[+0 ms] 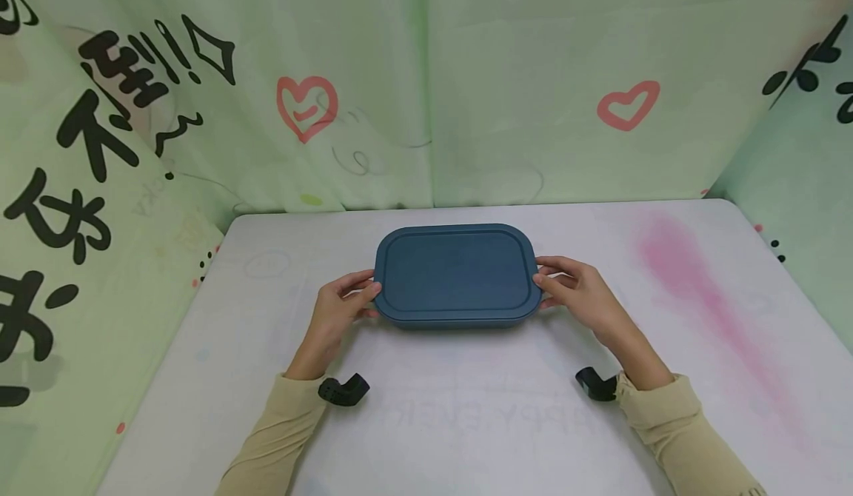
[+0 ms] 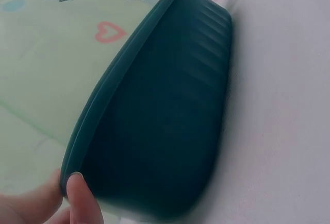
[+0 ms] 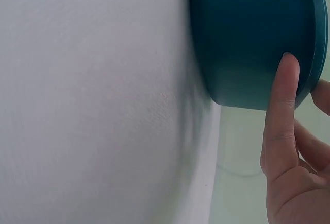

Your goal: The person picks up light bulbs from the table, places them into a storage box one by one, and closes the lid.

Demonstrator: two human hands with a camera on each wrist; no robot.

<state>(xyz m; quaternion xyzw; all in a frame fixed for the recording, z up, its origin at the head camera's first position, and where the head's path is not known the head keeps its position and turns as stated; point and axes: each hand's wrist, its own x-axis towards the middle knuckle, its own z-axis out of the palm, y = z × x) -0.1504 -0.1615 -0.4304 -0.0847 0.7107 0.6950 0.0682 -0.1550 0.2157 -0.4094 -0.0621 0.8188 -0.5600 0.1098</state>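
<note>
A dark blue rectangular food container (image 1: 460, 274) with rounded corners and a rimmed lid stands level on or just over the table; whether its base touches is unclear. My left hand (image 1: 340, 311) holds its left end, thumb at the lid's edge. At the opposite end my right hand (image 1: 578, 295) holds the container by thumb and fingers. In the left wrist view the container's side (image 2: 160, 110) shows ribs near the far end, with my left thumb (image 2: 83, 201) against the rim. One digit of my right hand (image 3: 291, 167) lies along the container's wall (image 3: 252, 44) in the right wrist view.
The white table (image 1: 480, 414) bears a pink smear (image 1: 693, 281) at right. Green printed curtains (image 1: 493, 111) hang behind it and at both sides. A black wrist device (image 1: 343, 390) sits at the left cuff, another black device (image 1: 595, 385) at the right.
</note>
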